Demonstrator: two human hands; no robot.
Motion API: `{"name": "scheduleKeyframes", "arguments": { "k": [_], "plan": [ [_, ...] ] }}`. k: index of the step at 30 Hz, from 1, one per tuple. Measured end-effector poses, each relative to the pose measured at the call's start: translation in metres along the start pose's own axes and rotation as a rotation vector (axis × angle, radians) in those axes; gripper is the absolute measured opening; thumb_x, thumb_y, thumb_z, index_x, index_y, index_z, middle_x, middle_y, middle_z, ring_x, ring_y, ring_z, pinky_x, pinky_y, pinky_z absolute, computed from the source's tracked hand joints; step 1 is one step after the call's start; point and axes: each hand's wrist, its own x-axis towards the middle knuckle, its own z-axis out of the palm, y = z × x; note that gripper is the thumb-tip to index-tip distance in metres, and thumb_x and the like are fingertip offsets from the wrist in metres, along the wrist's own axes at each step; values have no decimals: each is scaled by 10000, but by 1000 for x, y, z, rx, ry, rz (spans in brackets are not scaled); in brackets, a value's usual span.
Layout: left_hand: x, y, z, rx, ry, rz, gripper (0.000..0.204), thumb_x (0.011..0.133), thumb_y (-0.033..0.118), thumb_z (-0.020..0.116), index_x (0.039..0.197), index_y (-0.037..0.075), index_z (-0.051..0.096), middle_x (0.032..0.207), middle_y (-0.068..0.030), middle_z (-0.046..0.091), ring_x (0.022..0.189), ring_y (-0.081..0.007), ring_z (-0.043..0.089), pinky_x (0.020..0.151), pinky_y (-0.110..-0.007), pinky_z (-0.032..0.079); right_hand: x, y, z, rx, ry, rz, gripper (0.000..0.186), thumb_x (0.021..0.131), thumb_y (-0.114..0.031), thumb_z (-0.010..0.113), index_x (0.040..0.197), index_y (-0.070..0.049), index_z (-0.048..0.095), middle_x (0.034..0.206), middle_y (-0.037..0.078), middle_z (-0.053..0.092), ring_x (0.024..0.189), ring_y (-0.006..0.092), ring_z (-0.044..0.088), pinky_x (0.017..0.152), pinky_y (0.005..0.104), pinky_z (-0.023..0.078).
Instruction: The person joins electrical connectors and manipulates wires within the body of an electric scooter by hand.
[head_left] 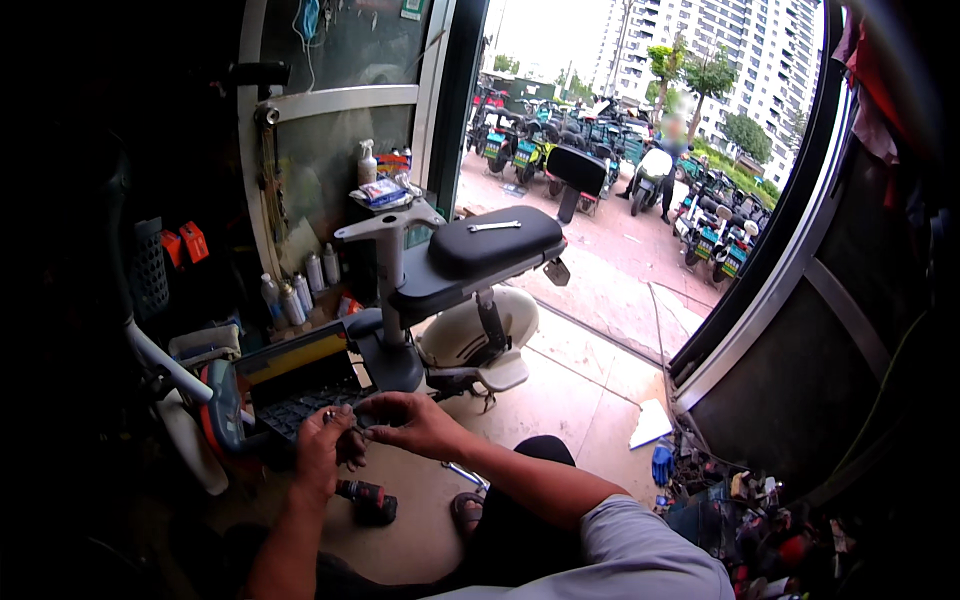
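Observation:
My left hand [323, 442] and my right hand [408, 420] meet in front of the opened footboard of an electric scooter [385, 372]. The left fingers are pinched together, with a small dark piece showing at their tips, too small to name. Thumb and fingers of my right hand also close together beside the left; what they grip is hidden. Just beyond the hands lies the scooter's open compartment, with a black ribbed tray [300, 402] inside. On the black seat [500, 243] rests an open-end wrench [495, 226]. A red and black cordless drill [372, 502] stands on the floor below my hands.
Spray cans [315, 272] and bottles line the glass wall at left. Another wrench [465, 475] lies by my foot. Tools and parts [745, 515] are heaped at lower right, near a blue glove [662, 464]. Outside the doorway, a person stands at a white scooter [654, 165] among parked scooters.

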Motion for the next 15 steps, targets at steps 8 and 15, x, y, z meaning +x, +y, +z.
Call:
{"name": "scheduleKeyframes", "arguments": {
  "k": [8,15],
  "plan": [
    [4,-3,2,-25,26,-42,271,1053,330,647,1023,64,602,711,-66,668,500,-152,623,425,-248,455,-1,-8,-7,-37,-45,45,411,951,-125,797,1318,15,676,1227,138,743,1125,176,705,996,337,567],
    [4,-6,-3,-38,6,-20,266,1041,320,663,1031,63,596,736,-63,669,518,-151,628,435,-251,464,-6,-19,-1,-238,-11,-27,389,968,-242,787,1277,-14,720,1141,174,748,1056,256,731,933,363,569]
  ]
}}
